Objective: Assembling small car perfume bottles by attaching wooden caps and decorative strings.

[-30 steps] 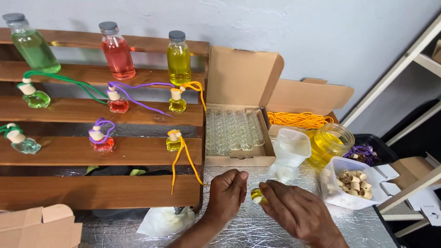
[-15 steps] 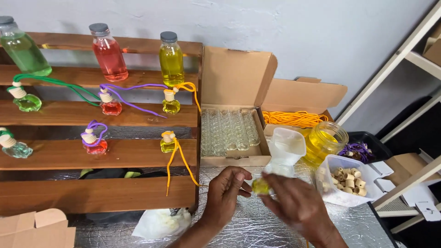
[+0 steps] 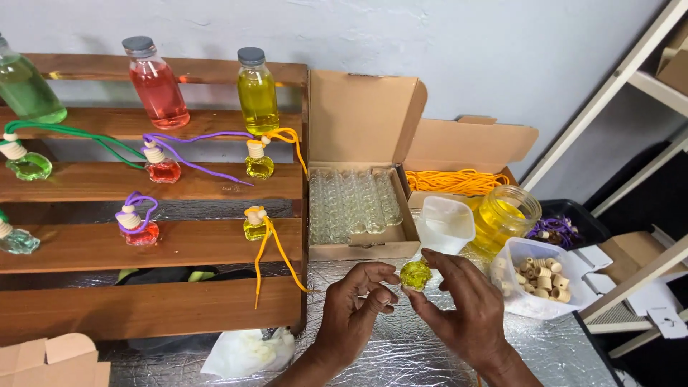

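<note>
My right hand (image 3: 462, 312) pinches a small round glass bottle of yellow liquid (image 3: 415, 274) between thumb and fingers, above the silver foil table top (image 3: 401, 358). My left hand (image 3: 356, 309) is right beside it, its fingertips at the bottle's left side. Just behind stand an open cardboard box of empty small glass bottles (image 3: 355, 201), a white plastic cup (image 3: 444, 223) and a glass jar of yellow liquid (image 3: 505, 215). A clear tub of wooden caps (image 3: 541, 279) sits to the right of my right hand.
A stepped wooden rack (image 3: 150, 247) on the left carries three tall bottles, green (image 3: 25, 89), red (image 3: 158, 84) and yellow (image 3: 258, 92), and several small corded bottles. A box of orange cords (image 3: 459, 180), purple cords (image 3: 552, 231), a metal shelf frame (image 3: 631, 279) at right.
Both hands have stayed together over the foil with the small yellow bottle, which now sits a bit higher in the right fingers. The camera has shifted slightly.
</note>
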